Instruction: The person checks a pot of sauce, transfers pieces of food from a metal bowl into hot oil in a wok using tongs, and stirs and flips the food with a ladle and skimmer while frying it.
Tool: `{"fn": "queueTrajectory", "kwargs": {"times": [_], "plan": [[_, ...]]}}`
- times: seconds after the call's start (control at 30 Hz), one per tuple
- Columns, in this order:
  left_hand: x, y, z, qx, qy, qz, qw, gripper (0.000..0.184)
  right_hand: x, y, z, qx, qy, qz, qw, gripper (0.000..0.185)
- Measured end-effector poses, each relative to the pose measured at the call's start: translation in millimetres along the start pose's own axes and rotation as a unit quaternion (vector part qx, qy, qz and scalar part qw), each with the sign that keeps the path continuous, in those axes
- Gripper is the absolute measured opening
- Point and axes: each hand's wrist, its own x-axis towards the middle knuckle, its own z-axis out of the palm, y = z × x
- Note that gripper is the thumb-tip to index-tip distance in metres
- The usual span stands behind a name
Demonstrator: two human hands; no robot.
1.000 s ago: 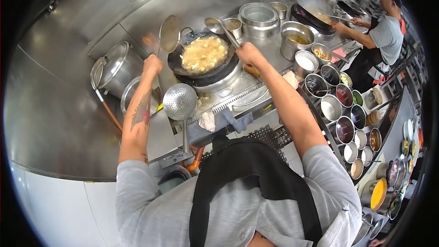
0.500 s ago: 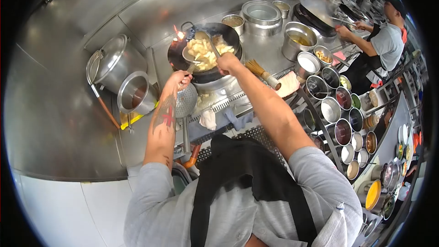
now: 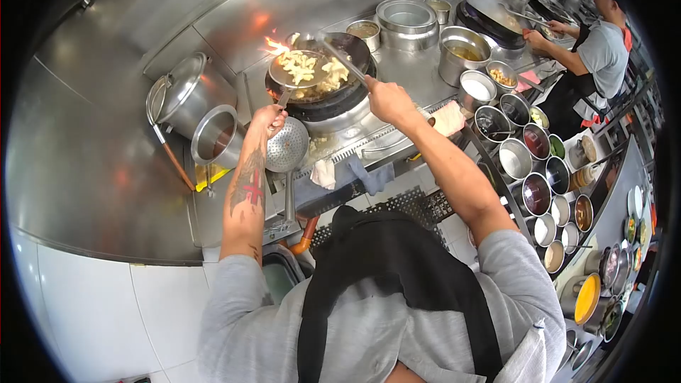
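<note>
My left hand is closed round the handle of a flat strainer, which carries pale yellow food pieces over the wok. My right hand grips the long handle of a ladle; its bowl is hard to make out above the wok. Beneath both tools the black wok sits on the burner, with more pale pieces at its middle. Flames rise at the wok's left edge. A perforated skimmer rests just in front of the stove.
Lidded pot and steel pot stand at the left. Metal pots and many seasoning containers line the right. A co-worker works at another steaming wok. Cloths lie at the stove's front edge.
The strainer has risen with food on it. My right hand has moved right and the ladle has lifted from the food. Pieces are now spread between strainer and wok.
</note>
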Motion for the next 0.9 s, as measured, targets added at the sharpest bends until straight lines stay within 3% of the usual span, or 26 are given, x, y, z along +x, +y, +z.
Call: {"fn": "queueTrajectory", "kwargs": {"times": [0.17, 0.23, 0.27, 0.37, 0.43, 0.5, 0.57, 0.6, 0.7, 0.83, 0.9], "plan": [[3.8, -4.4, 13.1, 0.009, -0.012, 0.012, 1.0, 0.024, 8.7, -17.9, 26.5, -0.015, -0.023, 0.075, 0.997, 0.034], [11.0, 1.5, 21.4, -0.023, -0.015, -0.029, 0.999, 0.016, 15.3, -11.7, 17.1, -0.074, -0.1, -0.026, 0.992, 0.032], [11.9, -2.1, 17.4, -0.025, -0.02, -0.042, 0.999, 0.01, 13.6, -9.9, 2.5, -0.054, -0.116, -0.008, 0.992, 0.031], [7.4, -9.0, 6.4, -0.009, -0.002, -0.011, 1.0, 0.009, -11.0, -17.9, -23.6, -0.009, -0.039, 0.026, 0.999, 0.027], [0.8, -9.0, 7.0, 0.01, -0.013, 0.007, 1.0, 0.008, -14.5, -24.9, -10.5, -0.043, -0.065, 0.024, 0.997, 0.028], [-4.3, -8.1, 15.8, -0.125, -0.062, -0.055, 0.989, 0.012, -13.2, -16.4, 2.1, -0.075, -0.09, 0.032, 0.993, 0.028], [-1.2, -19.3, 17.1, -0.112, -0.039, -0.065, 0.991, 0.014, 15.5, 1.1, 10.2, -0.025, -0.122, 0.014, 0.992, 0.032], [0.1, -19.6, 16.9, -0.101, -0.016, -0.07, 0.992, 0.016, 26.5, 15.5, 20.9, -0.026, -0.116, 0.0, 0.993, 0.048], [-14.9, -23.5, 19.4, -0.071, -0.016, -0.017, 0.997, 0.016, 9.9, -9.3, 3.9, 0.034, -0.033, 0.048, 0.998, 0.047], [-31.6, -9.8, 42.6, 0.003, -0.034, 0.046, 0.998, 0.014, 13.0, -21.4, 54.6, -0.065, -0.044, 0.034, 0.996, 0.044], [-3.0, -3.8, 37.6, -0.036, -0.016, 0.022, 0.999, 0.011, 17.9, -12.3, 28.5, -0.064, -0.083, 0.007, 0.995, 0.039]]}}
